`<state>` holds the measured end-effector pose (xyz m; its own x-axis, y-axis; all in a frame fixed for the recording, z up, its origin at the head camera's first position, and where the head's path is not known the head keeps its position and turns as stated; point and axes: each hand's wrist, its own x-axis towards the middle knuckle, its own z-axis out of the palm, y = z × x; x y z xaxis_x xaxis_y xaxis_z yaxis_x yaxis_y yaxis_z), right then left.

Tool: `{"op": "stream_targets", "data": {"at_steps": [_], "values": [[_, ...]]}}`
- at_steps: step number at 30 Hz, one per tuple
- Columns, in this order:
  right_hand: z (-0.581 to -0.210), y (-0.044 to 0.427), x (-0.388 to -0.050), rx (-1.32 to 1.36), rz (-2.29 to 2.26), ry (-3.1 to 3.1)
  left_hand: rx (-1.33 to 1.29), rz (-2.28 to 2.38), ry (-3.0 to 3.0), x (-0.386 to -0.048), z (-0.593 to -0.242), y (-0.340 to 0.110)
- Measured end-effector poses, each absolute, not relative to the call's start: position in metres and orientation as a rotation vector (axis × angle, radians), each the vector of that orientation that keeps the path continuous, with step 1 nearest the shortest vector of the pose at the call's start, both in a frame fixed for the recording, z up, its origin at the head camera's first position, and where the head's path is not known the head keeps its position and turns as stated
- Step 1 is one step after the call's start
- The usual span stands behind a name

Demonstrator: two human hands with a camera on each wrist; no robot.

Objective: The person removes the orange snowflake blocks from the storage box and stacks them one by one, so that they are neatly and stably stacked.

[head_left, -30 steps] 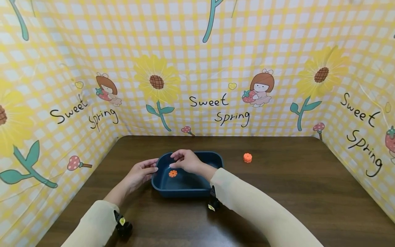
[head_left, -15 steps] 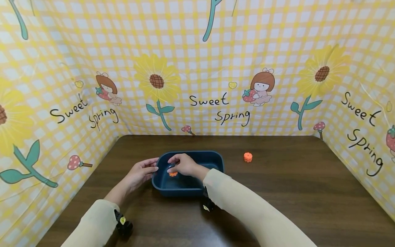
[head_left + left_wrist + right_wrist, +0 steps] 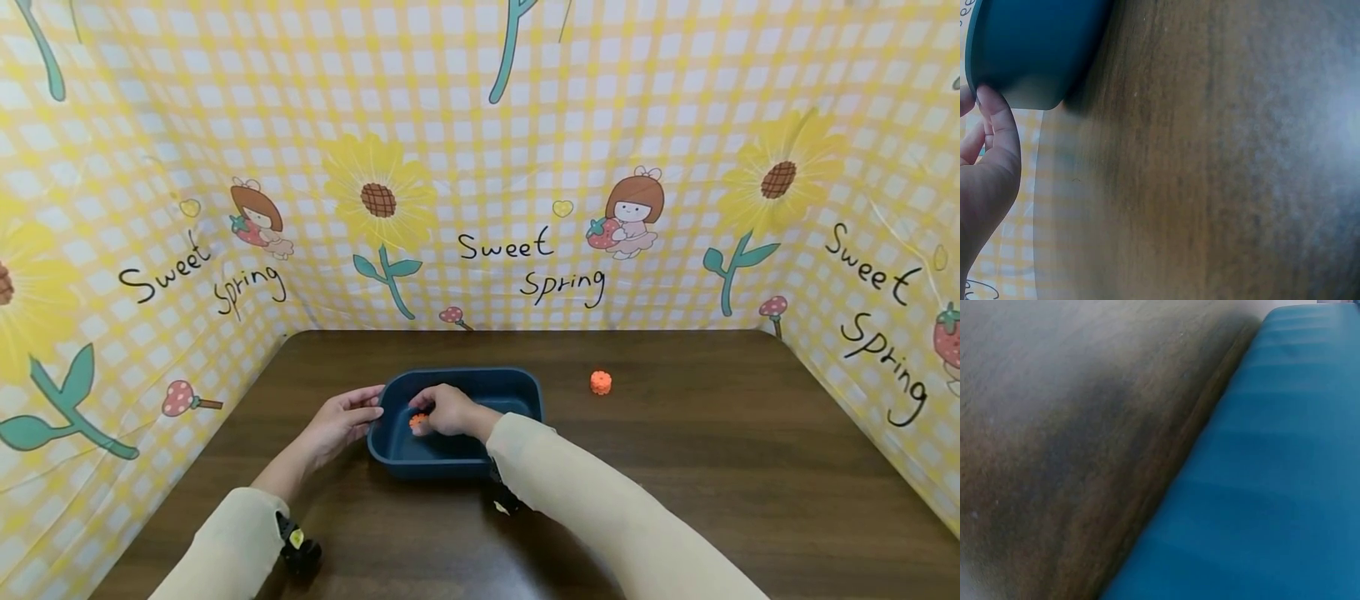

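Observation:
A dark blue rectangular plastic basin (image 3: 435,470) stands on the brown table. My left hand (image 3: 335,423) holds its left end at the rim; the left wrist view shows the thumb (image 3: 999,115) against the basin's outer wall. Inside the basin, my right hand (image 3: 447,412) has its thumb and fingers around a small orange scalloped disc (image 3: 417,421), which is partly hidden by them. In the right wrist view only the basin's outer wall (image 3: 1260,487) and the table show, with no fingers in sight.
Another orange scalloped piece (image 3: 601,382), thicker in look, stands on the table right of the basin. A yellow checked cloth (image 3: 495,167) with printed flowers rises along the table's back and sides.
My right hand has lowered into the basin, from above the orange disc down to it, and its fingers now close around it. My left hand stays at the rim.

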<state>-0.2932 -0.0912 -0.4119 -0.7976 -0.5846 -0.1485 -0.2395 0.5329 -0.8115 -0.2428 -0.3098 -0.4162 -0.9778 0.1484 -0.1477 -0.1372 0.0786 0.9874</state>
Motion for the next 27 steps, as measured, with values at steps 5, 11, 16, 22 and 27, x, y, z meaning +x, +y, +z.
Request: {"op": "stream_targets", "data": {"at_steps": [5,11,16,22,27], "values": [[-0.4111,-0.0911,-0.2923,-0.671,-1.107,2.382,0.004,1.997,2.139,-0.2428,-0.4159,-0.3101],[-0.4108,-0.0912,-0.2923,-0.758,-0.981,2.424,-0.003,1.991,2.135,-0.2424,-0.4144,-0.3103],[-0.4122,-0.0907,-0.2928,-0.824,-0.889,2.460,-0.003,1.983,2.143,-0.2416,-0.4130,-0.3101],[-0.4104,-0.0889,-0.2904,-0.827,-0.884,2.464,0.004,1.982,2.142,-0.2415,-0.4123,-0.3093],[-0.4112,-0.0891,-0.2897,-0.823,-0.899,2.473,-0.001,1.976,2.145,-0.2408,-0.4123,-0.3099]]}}
